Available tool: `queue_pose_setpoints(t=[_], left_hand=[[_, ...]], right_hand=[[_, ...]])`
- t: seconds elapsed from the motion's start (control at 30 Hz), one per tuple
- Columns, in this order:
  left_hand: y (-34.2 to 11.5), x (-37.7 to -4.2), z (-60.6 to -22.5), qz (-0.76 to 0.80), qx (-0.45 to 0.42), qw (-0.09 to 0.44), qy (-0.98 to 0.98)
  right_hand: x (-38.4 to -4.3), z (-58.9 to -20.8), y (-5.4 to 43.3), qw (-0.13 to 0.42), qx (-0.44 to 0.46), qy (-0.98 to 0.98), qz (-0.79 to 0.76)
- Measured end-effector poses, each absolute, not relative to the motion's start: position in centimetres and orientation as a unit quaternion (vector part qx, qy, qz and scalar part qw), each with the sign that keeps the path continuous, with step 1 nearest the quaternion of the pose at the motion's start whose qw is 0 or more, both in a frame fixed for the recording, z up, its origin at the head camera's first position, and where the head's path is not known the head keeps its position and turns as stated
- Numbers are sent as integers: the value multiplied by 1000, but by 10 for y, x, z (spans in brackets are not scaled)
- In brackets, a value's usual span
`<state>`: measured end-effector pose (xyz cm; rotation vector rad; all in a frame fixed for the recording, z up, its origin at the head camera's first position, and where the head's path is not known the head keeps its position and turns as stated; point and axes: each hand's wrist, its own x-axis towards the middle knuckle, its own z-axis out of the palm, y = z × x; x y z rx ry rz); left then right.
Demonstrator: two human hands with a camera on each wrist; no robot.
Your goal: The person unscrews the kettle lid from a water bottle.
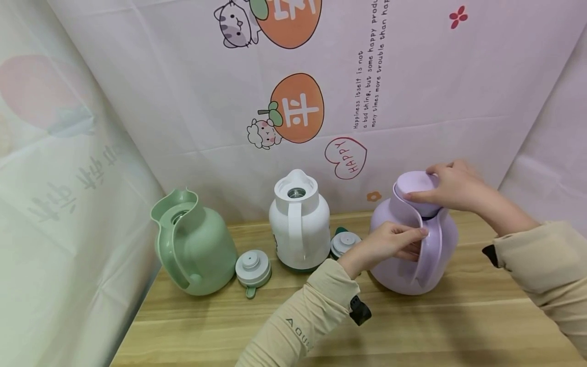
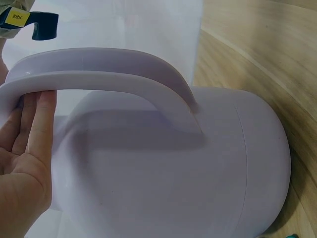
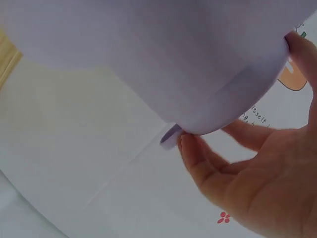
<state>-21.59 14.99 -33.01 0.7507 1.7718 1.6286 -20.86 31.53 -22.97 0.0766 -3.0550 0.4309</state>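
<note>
A light purple thermos jug stands on the table at the right of the head view. My left hand holds its handle, the fingers passing through the loop and the thumb lying on the outside. With thumb and fingers my right hand grips the purple lid at the jug's mouth. A dark ring shows beneath the lid, against the spout collar. Over in the right wrist view, fingertips press the lid's edge beside a small purple tab. How deep the lid sits cannot be told.
A white jug and a green jug stand to the left, both lidless. Grey lids lie on the wooden table, one beside the green jug, another beside the white jug. A printed cloth hangs behind.
</note>
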Motion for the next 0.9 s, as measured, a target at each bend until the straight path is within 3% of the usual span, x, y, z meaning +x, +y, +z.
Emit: queue_pose_setpoints(t=[0.27, 0.4, 0.67, 0.9], left_hand=[[150, -215, -330, 615, 284, 305, 670], [150, -215, -329, 613, 282, 305, 673], [150, -215, -329, 612, 285, 303, 673], [150, -216, -329, 608, 285, 303, 676]], right_hand=[[-214, -231, 328, -7, 112, -979, 170], [-211, -230, 326, -30, 93, -974, 202], [-205, -230, 308, 12, -1, -987, 161], [-213, -232, 317, 9, 58, -987, 153]])
